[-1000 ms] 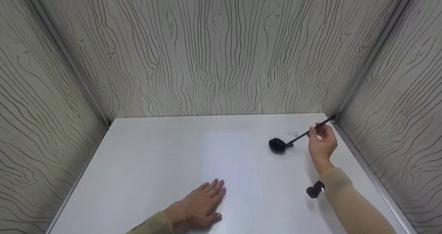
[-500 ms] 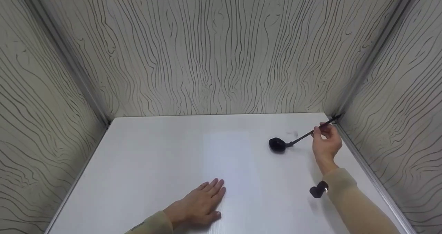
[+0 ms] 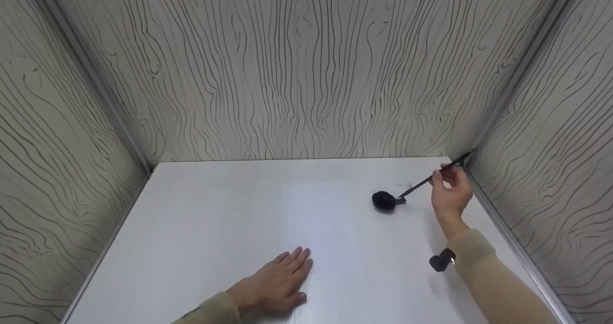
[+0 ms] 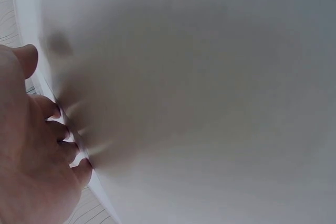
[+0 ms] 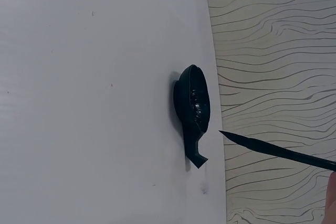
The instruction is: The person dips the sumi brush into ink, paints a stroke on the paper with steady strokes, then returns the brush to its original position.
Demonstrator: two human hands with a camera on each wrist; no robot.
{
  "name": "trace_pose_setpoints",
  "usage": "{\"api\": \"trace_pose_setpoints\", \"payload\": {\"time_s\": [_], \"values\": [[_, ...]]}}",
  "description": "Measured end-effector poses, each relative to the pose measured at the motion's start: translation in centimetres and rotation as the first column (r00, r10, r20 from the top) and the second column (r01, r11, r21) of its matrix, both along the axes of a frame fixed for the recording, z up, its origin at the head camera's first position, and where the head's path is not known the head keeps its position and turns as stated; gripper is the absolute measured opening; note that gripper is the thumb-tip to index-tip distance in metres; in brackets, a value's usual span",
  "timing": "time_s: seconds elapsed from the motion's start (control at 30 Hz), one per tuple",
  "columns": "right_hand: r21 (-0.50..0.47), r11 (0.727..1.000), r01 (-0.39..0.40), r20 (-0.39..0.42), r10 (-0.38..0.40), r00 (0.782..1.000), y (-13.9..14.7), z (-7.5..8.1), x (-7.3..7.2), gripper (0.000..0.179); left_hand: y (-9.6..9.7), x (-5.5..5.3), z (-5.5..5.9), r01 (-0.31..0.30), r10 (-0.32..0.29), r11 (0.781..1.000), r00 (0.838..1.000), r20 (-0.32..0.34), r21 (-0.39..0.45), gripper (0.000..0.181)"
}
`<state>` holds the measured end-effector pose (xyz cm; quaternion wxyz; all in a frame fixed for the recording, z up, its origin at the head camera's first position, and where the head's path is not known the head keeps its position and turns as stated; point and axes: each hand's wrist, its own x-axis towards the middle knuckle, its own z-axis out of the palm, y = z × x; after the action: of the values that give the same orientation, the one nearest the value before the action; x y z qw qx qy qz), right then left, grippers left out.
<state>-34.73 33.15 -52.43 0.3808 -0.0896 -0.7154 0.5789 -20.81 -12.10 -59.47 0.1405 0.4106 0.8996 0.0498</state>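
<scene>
Head view: right hand [image 3: 451, 195] pinches a dark pointed stick [image 3: 419, 184] part-way up its shaft, thumb to fingers, presumably to leave the tip free. Black dish [image 3: 384, 201] sits on the white desk [image 3: 215, 218], right half, toward the far edge; probably set there for that hand's reach. Left hand [image 3: 278, 283] rests on the desk, grip relaxed, fingers straight, perhaps bracing. Left wrist view: thumb and 4 fingers, nothing held. Right wrist view: tip near the dish's rim, a gap showing; short stub handle juts from the dish.
</scene>
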Motion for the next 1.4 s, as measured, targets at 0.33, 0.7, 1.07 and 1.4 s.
{"api": "trace_pose_setpoints", "payload": {"time_s": [0.33,0.7,1.07,1.4], "values": [[0.085,0.995,-0.06,-0.102,0.068,0.992,-1.7,0.7,0.0,0.023,0.0,-0.1,-0.1,-0.007,0.007,1.0,1.0,0.011,0.014,0.085],[0.098,0.988,-0.116,-0.151,0.13,0.98,-4.4,1.9,0.1,0.021,0.0,-0.1,0.0,-0.002,0.002,1.0,1.0,-0.015,0.0,0.086],[0.086,0.978,-0.19,-0.18,0.203,0.962,-6.7,2.1,0.1,0.02,-0.1,-0.1,0.1,-0.009,0.009,1.0,1.0,0.004,0.006,0.087],[0.079,0.963,-0.257,-0.144,0.266,0.953,-9.4,2.2,0.3,0.02,-0.2,-0.1,0.0,-0.018,0.016,0.999,0.999,0.031,0.038,0.091]]}}
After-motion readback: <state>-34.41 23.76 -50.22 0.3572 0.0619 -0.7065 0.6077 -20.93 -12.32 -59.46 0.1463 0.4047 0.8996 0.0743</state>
